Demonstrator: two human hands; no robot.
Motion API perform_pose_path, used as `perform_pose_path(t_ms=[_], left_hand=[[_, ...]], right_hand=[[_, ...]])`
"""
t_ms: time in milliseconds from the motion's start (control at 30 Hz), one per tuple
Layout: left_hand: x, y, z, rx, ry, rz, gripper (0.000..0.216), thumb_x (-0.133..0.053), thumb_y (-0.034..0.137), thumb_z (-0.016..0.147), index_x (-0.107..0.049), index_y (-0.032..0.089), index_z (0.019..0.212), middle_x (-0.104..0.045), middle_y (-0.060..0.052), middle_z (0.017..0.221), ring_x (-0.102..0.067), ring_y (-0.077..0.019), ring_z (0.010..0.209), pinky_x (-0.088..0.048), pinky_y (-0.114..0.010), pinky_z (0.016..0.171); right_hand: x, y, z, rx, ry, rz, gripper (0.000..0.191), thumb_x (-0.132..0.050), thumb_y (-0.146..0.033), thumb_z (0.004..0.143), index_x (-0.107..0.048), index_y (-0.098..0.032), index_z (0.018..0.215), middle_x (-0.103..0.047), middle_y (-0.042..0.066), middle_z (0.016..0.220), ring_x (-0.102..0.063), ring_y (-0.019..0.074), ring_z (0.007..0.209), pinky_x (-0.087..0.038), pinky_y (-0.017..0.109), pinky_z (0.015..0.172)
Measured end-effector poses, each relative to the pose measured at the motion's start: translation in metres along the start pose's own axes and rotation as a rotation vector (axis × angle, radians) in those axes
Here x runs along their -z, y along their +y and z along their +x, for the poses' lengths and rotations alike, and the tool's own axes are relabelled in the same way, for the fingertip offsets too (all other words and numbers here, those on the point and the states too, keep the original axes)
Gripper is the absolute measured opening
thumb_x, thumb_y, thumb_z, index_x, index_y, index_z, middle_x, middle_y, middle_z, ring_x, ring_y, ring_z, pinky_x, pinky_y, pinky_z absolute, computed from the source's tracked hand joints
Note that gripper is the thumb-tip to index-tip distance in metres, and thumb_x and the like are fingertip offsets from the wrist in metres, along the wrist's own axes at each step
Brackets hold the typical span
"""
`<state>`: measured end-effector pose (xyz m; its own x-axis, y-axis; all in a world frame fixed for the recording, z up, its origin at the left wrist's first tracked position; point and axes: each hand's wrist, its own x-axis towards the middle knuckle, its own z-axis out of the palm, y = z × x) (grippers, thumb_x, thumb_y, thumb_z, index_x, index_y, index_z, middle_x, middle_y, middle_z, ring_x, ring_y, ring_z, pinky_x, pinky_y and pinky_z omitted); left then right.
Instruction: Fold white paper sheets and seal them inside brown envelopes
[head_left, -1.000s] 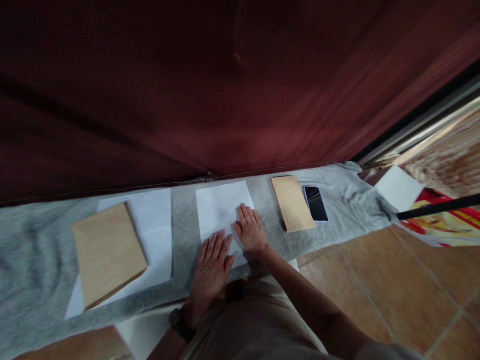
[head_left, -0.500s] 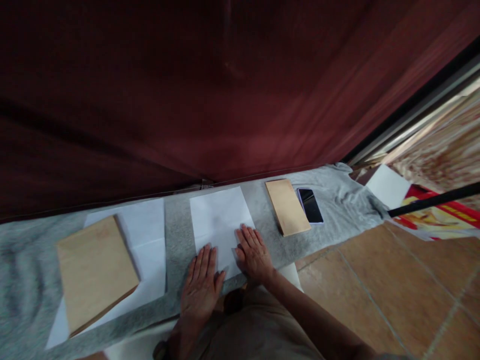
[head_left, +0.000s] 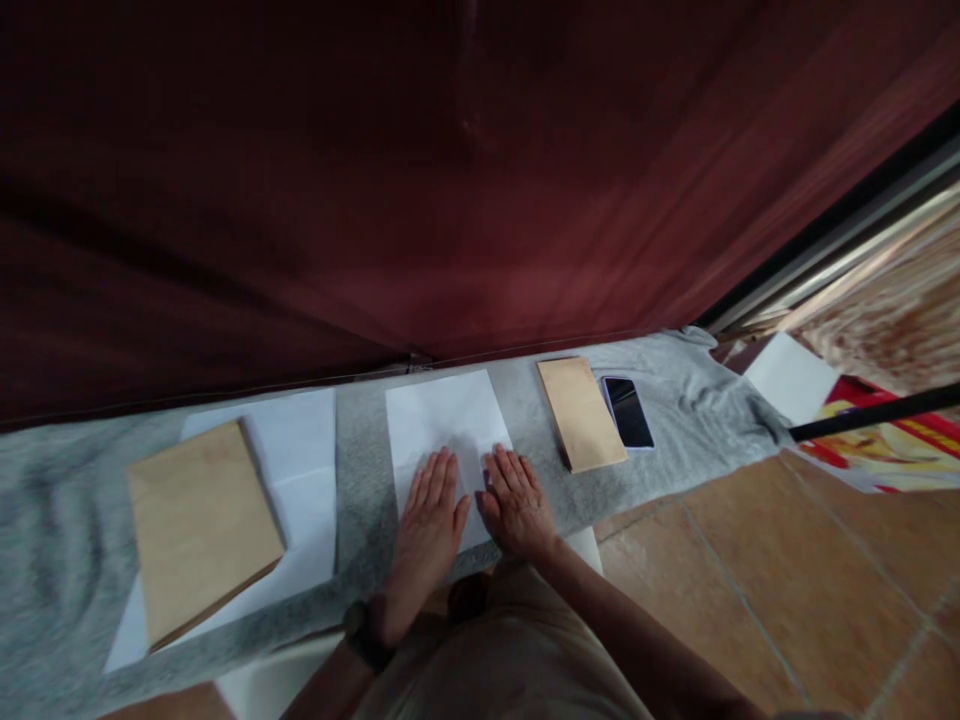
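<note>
A white sheet of paper (head_left: pixel 433 412) lies flat on the grey cloth (head_left: pixel 363 490) in front of me. My left hand (head_left: pixel 433 510) rests palm down on its lower left part, fingers stretched out. On its lower right edge lies my right hand (head_left: pixel 519 505), also flat, with the fingers slightly apart. Neither hand grips anything. To the right is a stack of brown envelopes or paper bags (head_left: pixel 581 415), with a phone (head_left: pixel 628 412) beside it. Over to the left, a larger brown paper stack (head_left: pixel 204 525) lies on top of more white paper (head_left: pixel 311 500).
A dark red curtain or panel (head_left: pixel 450 230) rises behind the cloth-covered surface. At the right stand a black pole (head_left: pixel 877 412), a white card (head_left: pixel 792 378) and a red and yellow printed sheet (head_left: pixel 877 455). Brown floor tiles (head_left: pixel 750 560) lie below on the right.
My left hand has slid forward and right over the white sheet, and a dark band on its wrist now shows. My right hand stays nearly in place. The view has shifted slightly.
</note>
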<state>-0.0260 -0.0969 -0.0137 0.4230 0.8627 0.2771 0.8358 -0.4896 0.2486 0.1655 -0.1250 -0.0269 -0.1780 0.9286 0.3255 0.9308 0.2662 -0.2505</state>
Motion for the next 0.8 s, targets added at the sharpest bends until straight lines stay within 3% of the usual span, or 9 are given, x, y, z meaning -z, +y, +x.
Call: perform_pose_path(t_ms=[133, 233, 633, 800], left_hand=[[-0.022, -0.004, 0.049, 0.042, -0.041, -0.002, 0.064, -0.035, 0.038, 0.106, -0.035, 0.0, 0.159, -0.035, -0.024, 0.166, -0.028, -0.0322, 0.158, -0.029, -0.053, 0.128], [-0.03, -0.011, 0.068, 0.087, -0.022, 0.014, 0.066, -0.036, 0.041, 0.106, -0.037, -0.001, 0.158, -0.033, -0.025, 0.166, -0.026, -0.0333, 0.159, -0.025, -0.055, 0.129], [-0.018, -0.067, 0.076, 0.291, 0.104, 0.057, 0.069, -0.031, 0.043, 0.106, -0.039, -0.004, 0.156, -0.036, -0.028, 0.164, -0.031, -0.0366, 0.157, -0.024, -0.058, 0.128], [-0.015, -0.061, 0.084, 0.243, 0.12, 0.034, 0.065, -0.03, 0.037, 0.106, -0.037, -0.002, 0.158, -0.034, -0.026, 0.166, -0.024, -0.0344, 0.159, -0.023, -0.059, 0.128]], right_hand=[[0.001, 0.0, 0.001, -0.006, -0.034, -0.004, 0.059, -0.047, -0.032, 0.106, -0.039, -0.012, 0.16, -0.04, 0.016, 0.165, -0.036, 0.0289, 0.155, -0.031, 0.051, 0.127], [0.002, 0.0, 0.001, -0.009, -0.053, -0.008, 0.058, -0.047, -0.032, 0.106, -0.039, -0.012, 0.16, -0.041, 0.016, 0.165, -0.035, 0.0291, 0.155, -0.031, 0.051, 0.127], [0.003, -0.001, 0.001, -0.02, -0.074, -0.015, 0.06, -0.048, -0.033, 0.105, -0.037, -0.013, 0.161, -0.038, 0.016, 0.167, -0.035, 0.0298, 0.155, -0.032, 0.051, 0.127], [0.005, -0.001, 0.001, -0.041, -0.094, -0.004, 0.057, -0.047, -0.033, 0.106, -0.04, -0.014, 0.16, -0.04, 0.015, 0.166, -0.037, 0.03, 0.154, -0.032, 0.053, 0.127]])
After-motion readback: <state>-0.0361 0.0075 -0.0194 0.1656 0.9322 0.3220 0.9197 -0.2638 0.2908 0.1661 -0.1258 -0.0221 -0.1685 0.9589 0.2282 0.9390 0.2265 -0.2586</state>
